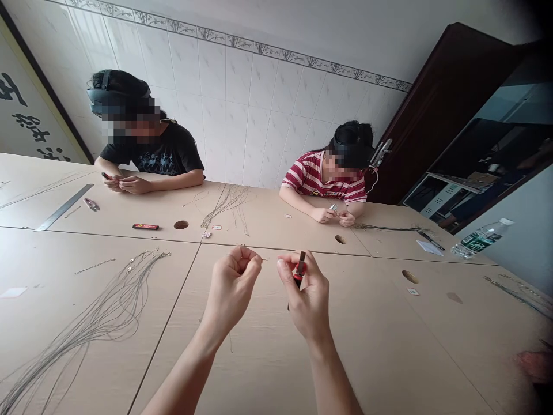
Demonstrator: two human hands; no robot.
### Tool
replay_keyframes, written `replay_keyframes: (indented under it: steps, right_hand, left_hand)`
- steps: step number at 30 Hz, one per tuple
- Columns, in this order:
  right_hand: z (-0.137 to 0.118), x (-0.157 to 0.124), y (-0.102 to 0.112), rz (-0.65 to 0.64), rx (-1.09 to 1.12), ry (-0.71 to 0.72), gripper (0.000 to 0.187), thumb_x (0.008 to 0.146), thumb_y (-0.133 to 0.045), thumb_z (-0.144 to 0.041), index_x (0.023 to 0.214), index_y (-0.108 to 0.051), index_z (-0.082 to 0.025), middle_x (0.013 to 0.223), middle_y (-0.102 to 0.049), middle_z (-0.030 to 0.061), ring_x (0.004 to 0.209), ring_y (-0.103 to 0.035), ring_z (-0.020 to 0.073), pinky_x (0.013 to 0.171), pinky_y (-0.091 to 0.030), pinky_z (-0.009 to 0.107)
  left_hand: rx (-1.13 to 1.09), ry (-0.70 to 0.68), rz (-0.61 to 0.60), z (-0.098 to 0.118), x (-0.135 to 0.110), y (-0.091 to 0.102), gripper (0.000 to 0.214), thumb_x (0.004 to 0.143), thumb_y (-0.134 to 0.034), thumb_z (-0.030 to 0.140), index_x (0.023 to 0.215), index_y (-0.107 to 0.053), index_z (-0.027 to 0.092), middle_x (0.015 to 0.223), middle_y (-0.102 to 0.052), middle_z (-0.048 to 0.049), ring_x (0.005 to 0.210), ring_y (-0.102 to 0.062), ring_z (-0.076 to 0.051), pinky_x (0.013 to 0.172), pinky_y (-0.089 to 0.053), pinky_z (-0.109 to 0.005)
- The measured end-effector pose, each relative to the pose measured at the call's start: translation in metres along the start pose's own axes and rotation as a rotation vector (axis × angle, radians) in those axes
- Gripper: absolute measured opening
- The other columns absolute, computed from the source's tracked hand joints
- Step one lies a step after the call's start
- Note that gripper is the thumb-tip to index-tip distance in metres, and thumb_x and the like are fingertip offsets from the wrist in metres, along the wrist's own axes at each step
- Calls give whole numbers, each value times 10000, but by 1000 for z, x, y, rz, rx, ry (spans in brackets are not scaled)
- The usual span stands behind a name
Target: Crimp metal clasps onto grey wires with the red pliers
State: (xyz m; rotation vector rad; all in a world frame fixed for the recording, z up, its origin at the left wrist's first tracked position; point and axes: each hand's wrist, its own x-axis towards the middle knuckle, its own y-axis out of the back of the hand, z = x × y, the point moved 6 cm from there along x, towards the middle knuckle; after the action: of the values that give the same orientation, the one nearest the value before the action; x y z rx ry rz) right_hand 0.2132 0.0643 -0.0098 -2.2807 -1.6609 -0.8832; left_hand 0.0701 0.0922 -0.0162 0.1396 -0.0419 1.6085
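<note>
My left hand [233, 282] is closed in a pinch above the table. The tip of a thin cord [265, 260] pokes out past its thumb and forefinger, and a thin dark strand [231, 344] shows below the hand. My right hand [307, 294] is wrapped round a small red-and-black tool [299, 268] with a dark, squared tip pointing up; its exact kind is hard to make out. The two hands are a short gap apart, with the cord tip between them. On the left lies a bundle of thin dark cords [93, 320] with small metallic pieces at the far end.
Across the table [380, 346], two people bend over small work. A red marker-like tube [146, 226], a steel ruler [64, 207], more cords [224, 204] and a water bottle [481, 239] lie about. Round holes [410, 276] pierce the tabletop.
</note>
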Motion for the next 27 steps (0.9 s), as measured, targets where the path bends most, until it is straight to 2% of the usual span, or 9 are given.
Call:
replay_keyframes:
  steps: [7, 9, 13, 20, 27]
  right_hand:
    - [-3, -2, -4, -35, 5, 41, 69, 921, -589, -254, 982, -621, -257, 889, -581, -3, 744, -534, 129, 679, -458, 248]
    - [-4, -2, -4, -32, -6, 52, 23, 925, -583, -249, 927, -606, -249, 872, -573, -4, 737, -526, 131, 674, -448, 252]
    - [-2, -3, -5, -43, -29, 41, 124, 929, -580, -254, 816, -540, -226, 822, -543, -6, 763, -516, 140, 684, -429, 259]
    - [0, -4, -8, -17, -9, -27, 164, 935, -571, -303, 800, -530, -219, 786, -526, -7, 727, -493, 140, 675, -421, 264]
    - [2, -6, -13, -37, 56, -124, 202, 922, -583, -353, 781, -542, -214, 746, -513, -18, 688, -476, 132, 662, -422, 256]
  left_hand:
    - [2, -16, -31, 3, -4, -3, 202, 834, -554, 281, 668, -500, 178, 507, -322, 97, 451, -194, -48, 370, -183, -157]
    - [5, -17, -34, 3, -5, -3, 200, 833, -557, 275, 667, -500, 179, 507, -320, 98, 451, -196, -49, 372, -182, -160]
    - [-11, -24, -35, 4, -5, -4, 202, 832, -560, 275, 665, -497, 178, 513, -325, 95, 456, -201, -51, 382, -186, -165]
    - [-63, -10, -20, 2, -5, -4, 212, 863, -556, 291, 691, -510, 177, 524, -354, 84, 468, -216, -58, 410, -192, -184]
    - [-135, 25, -13, -1, -5, -6, 226, 886, -560, 303, 704, -526, 175, 506, -298, 92, 480, -220, -64, 432, -194, -185]
